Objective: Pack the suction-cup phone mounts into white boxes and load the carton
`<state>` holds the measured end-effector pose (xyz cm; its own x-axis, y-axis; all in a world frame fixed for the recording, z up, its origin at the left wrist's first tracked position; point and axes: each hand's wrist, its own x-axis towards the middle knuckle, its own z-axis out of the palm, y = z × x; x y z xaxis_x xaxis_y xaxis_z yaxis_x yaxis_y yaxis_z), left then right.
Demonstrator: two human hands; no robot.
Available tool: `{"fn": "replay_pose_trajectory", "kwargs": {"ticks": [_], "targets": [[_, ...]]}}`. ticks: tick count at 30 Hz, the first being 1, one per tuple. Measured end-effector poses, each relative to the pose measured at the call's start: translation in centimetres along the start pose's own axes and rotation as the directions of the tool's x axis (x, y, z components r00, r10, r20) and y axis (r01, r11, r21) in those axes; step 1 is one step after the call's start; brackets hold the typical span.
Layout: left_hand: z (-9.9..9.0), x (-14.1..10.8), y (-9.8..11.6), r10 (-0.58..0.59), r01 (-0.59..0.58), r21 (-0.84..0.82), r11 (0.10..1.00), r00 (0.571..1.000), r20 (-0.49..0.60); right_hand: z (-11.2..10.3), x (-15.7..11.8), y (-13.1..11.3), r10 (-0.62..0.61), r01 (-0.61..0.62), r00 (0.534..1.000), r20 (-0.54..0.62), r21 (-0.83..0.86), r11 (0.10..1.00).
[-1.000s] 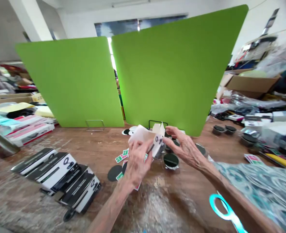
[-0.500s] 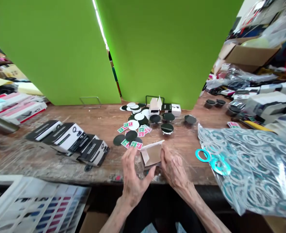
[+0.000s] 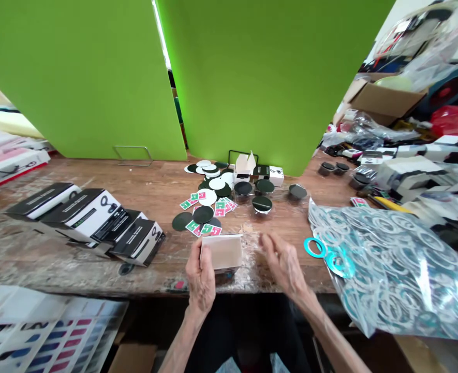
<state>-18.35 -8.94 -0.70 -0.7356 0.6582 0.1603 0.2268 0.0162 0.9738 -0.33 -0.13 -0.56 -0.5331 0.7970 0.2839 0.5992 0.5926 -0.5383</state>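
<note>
**Left hand grips a flat pale carton, right hand open beside it**

In the head view, the left grip is narrow, its fingers and thumb closed around the carton's left side. The carton sits over the front part of the wooden table; whether it touches the wood, I cannot tell. The right grip is wide, with fingers loosely curved, holding nothing and just apart from the carton. Ahead of the hands lie scattered black and white discs and pink-and-green cards. Black-and-white boxes stand to the left. To the right, a teal ring lies against a clear bag of teal rings. Green panels rise behind the table.
</note>
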Motion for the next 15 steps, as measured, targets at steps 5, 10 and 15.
{"fn": "replay_pose_trajectory", "kwargs": {"ticks": [5, 10, 15], "targets": [[-0.3, 0.2, -0.8, -0.061, 0.061, -0.028, 0.998, 0.998, 0.014, -1.8, 7.8, 3.5, 0.003, -0.031, 0.976, -0.216, -0.126, 0.992], [-0.4, 0.3, -0.6, -0.053, 0.055, -0.032, 0.998, 0.998, 0.037, -0.8, 11.1, 5.3, -0.076, 0.083, 0.997, 0.034, -0.326, 0.942], [-0.3, 0.6, -0.2, -0.063, 0.067, -0.057, 0.996, 0.996, 0.066, -0.6, 11.1, 6.1, -0.119, 0.155, 0.986, 0.119, -0.374, 0.914]]}}
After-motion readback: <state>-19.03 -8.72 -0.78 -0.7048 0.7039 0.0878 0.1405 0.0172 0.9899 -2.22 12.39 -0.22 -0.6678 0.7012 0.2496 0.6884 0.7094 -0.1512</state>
